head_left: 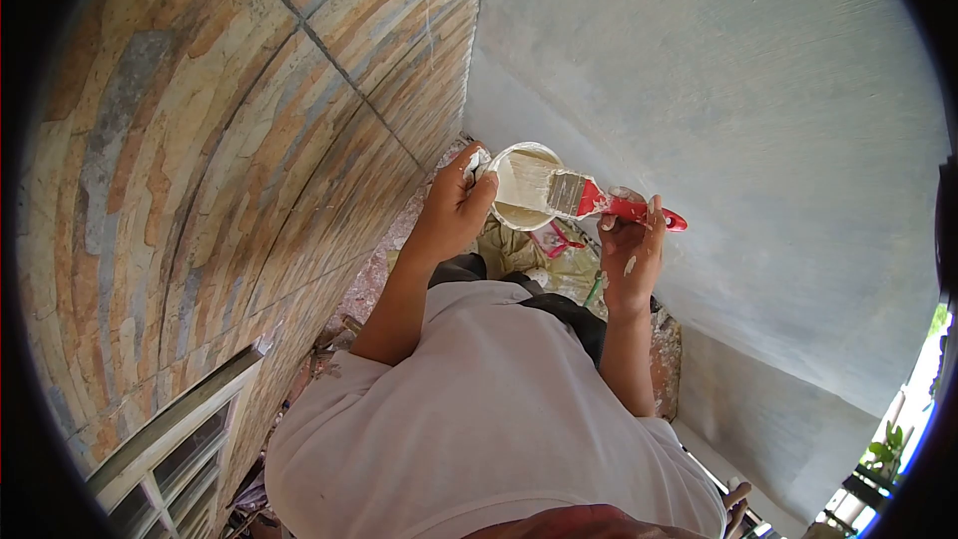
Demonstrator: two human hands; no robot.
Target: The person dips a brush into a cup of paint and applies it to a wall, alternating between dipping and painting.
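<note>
My left hand (464, 202) grips the rim of a small paint tub (516, 217) with off-white paint inside, tilted towards me. In my right hand (631, 252) is a paintbrush (621, 207) with a red handle, held by the handle between thumb and fingers. Its pale, paint-coated bristles lie over the mouth of the tub, and the metal band is at the tub's right edge. White paint smears mark the fingers of both hands. The tub's underside is hidden from this angle.
A stone-patterned tiled wall (230, 170) rises on the left, with a window frame (175, 459) low down. To the right stands a smooth grey wall (718, 90). Below the hands, a crumpled yellowish sheet (510, 252) and a pink item (562, 240) lie on the paint-spattered floor.
</note>
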